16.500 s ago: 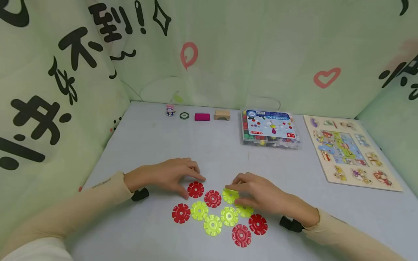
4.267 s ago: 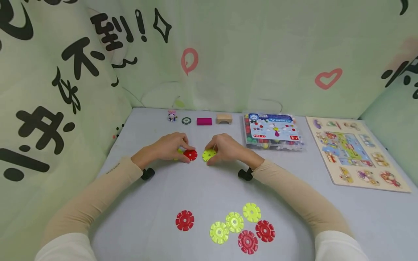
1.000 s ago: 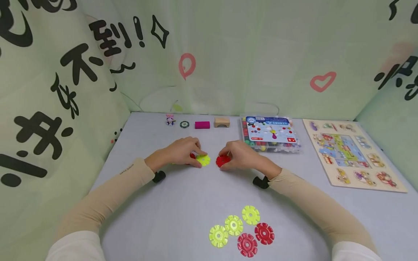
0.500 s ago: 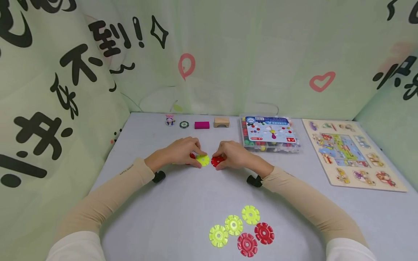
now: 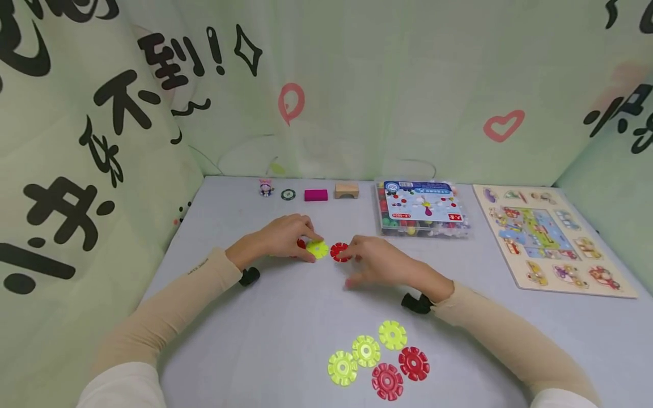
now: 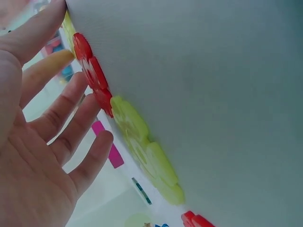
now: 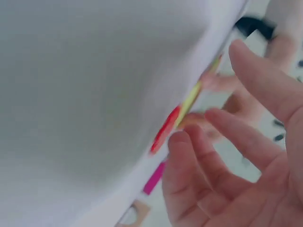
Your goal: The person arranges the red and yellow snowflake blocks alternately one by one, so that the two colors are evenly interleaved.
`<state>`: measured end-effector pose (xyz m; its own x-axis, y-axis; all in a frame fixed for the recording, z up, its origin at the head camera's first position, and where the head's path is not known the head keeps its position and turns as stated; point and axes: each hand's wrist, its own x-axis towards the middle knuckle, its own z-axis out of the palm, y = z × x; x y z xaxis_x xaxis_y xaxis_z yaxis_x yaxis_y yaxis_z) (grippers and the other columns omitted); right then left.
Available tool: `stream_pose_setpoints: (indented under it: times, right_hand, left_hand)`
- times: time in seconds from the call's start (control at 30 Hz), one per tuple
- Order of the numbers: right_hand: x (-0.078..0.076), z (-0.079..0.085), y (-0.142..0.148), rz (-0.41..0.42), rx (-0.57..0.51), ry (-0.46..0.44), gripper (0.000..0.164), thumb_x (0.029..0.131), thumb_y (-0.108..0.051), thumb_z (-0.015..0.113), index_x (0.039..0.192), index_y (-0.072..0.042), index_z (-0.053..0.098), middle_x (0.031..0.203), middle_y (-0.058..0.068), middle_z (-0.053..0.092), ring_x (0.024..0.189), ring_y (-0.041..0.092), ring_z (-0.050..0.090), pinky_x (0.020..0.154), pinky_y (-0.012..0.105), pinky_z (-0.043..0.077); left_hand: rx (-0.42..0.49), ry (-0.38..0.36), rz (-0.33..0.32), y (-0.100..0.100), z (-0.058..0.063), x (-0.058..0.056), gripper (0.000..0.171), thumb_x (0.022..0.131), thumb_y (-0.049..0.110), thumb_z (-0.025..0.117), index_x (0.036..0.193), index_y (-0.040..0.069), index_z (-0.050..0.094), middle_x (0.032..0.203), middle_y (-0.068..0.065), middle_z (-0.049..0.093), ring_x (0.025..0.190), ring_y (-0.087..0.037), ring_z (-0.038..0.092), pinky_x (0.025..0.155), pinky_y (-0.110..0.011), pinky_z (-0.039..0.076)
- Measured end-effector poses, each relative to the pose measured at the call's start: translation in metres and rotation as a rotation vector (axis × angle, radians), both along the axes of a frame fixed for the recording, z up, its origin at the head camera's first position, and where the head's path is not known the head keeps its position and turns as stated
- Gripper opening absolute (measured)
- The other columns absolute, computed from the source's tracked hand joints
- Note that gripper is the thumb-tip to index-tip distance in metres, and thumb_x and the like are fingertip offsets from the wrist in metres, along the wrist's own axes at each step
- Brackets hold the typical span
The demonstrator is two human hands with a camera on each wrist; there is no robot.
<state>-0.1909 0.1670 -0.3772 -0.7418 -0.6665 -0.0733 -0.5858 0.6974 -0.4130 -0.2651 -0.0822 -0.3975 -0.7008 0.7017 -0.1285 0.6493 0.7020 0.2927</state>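
Flat notched plastic discs, red and yellow-green, lie in a row at mid-table. My left hand covers much of the row and holds a yellow-green disc between thumb and index finger at its edges; its other fingers are spread in the left wrist view. Under that hand, a red disc, another yellow-green disc and the edge of a red one appear in line. Just right of the held disc lies a red disc. My right hand hovers beside it, thumb and fingers apart, index fingertip overlapping its edge in the head view.
Nearer me lie three yellow-green discs and two red discs. Along the back stand a small figurine, a round chip, a magenta block, a wooden arch block and a clear bead box. A puzzle board lies right.
Discs have moved from the front cluster into the mid-table row. In the last second my right hand slid a red disc left beside the yellow-green one, then let go and drew back. The left hand stayed.
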Motion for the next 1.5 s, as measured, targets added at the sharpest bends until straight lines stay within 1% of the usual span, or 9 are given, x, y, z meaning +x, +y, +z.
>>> stream_pose_setpoints:
  times: [0.17,0.27,0.47,0.73,0.9,1.1,1.3,1.4,1.5]
  right_hand:
    - [0.054,0.005,0.008,0.155,0.072,-0.069,0.05,0.075,-0.046,0.076,0.119,-0.025,0.066,0.107,-0.007,0.061,0.094,0.007,0.055,0.08,0.023,0.05]
    - [0.079,0.004,0.01,0.209,0.104,-0.082,0.051,0.074,-0.05,0.075,0.12,-0.029,0.065,0.108,-0.009,0.059,0.097,0.004,0.052,0.082,0.022,0.05]
    - [0.103,-0.001,0.009,0.21,0.105,-0.011,0.043,0.075,-0.047,0.075,0.113,-0.028,0.069,0.102,-0.011,0.057,0.093,0.002,0.048,0.078,0.018,0.049]
    - [0.108,-0.003,0.007,0.124,0.141,-0.006,0.04,0.077,-0.043,0.075,0.111,-0.023,0.066,0.104,-0.009,0.058,0.09,0.002,0.048,0.075,0.018,0.05]
    - [0.113,-0.003,0.004,0.146,0.159,0.026,0.043,0.079,-0.037,0.075,0.117,-0.022,0.061,0.109,-0.008,0.058,0.094,0.004,0.052,0.079,0.021,0.052]
    - [0.113,-0.002,0.004,0.181,0.097,-0.022,0.045,0.078,-0.032,0.077,0.119,-0.02,0.065,0.115,-0.005,0.059,0.101,0.006,0.055,0.084,0.02,0.052]
    - [0.103,-0.003,0.007,0.201,0.056,-0.063,0.041,0.076,-0.036,0.079,0.113,-0.022,0.069,0.106,-0.008,0.061,0.093,0.001,0.056,0.08,0.017,0.051]
    - [0.093,-0.001,0.01,0.159,0.037,-0.118,0.04,0.075,-0.04,0.079,0.11,-0.023,0.07,0.102,-0.011,0.062,0.089,-0.001,0.055,0.077,0.016,0.05]
    - [0.074,0.0,0.017,0.093,0.001,-0.139,0.04,0.072,-0.041,0.08,0.107,-0.023,0.071,0.099,-0.013,0.063,0.085,0.002,0.055,0.074,0.017,0.048]
  left_hand:
    - [-0.032,0.023,-0.033,0.007,-0.001,0.001,0.059,0.075,0.056,0.072,0.127,0.033,0.06,0.111,0.007,0.058,0.099,-0.006,0.048,0.08,-0.025,0.043]
    - [-0.035,0.037,-0.079,0.017,0.0,0.002,0.06,0.075,0.058,0.07,0.129,0.032,0.059,0.112,0.006,0.058,0.1,-0.008,0.049,0.082,-0.027,0.043]
    - [-0.04,0.06,-0.122,0.038,0.004,0.006,0.06,0.078,0.058,0.067,0.13,0.031,0.058,0.112,0.005,0.057,0.099,-0.008,0.049,0.081,-0.027,0.042]
    - [-0.039,0.034,-0.095,0.046,0.009,0.011,0.054,0.08,0.053,0.068,0.128,0.03,0.06,0.112,0.004,0.056,0.099,-0.009,0.047,0.079,-0.027,0.04]
    - [-0.051,0.031,-0.086,0.047,0.007,0.01,0.055,0.08,0.055,0.067,0.129,0.032,0.059,0.111,0.005,0.055,0.099,-0.008,0.047,0.079,-0.026,0.04]
    - [-0.053,0.035,-0.083,0.049,0.006,0.009,0.055,0.079,0.055,0.068,0.129,0.032,0.059,0.111,0.006,0.055,0.099,-0.008,0.047,0.08,-0.026,0.041]
    - [-0.048,0.04,-0.094,0.05,0.006,0.009,0.055,0.079,0.055,0.068,0.128,0.032,0.059,0.11,0.005,0.055,0.098,-0.008,0.046,0.079,-0.026,0.041]
    - [-0.045,0.046,-0.1,0.05,0.005,0.008,0.055,0.079,0.056,0.068,0.128,0.032,0.059,0.11,0.006,0.056,0.097,-0.008,0.046,0.078,-0.025,0.041]
    - [-0.045,0.045,-0.1,0.052,0.005,0.008,0.055,0.079,0.056,0.068,0.128,0.032,0.06,0.109,0.006,0.056,0.097,-0.008,0.047,0.078,-0.025,0.041]
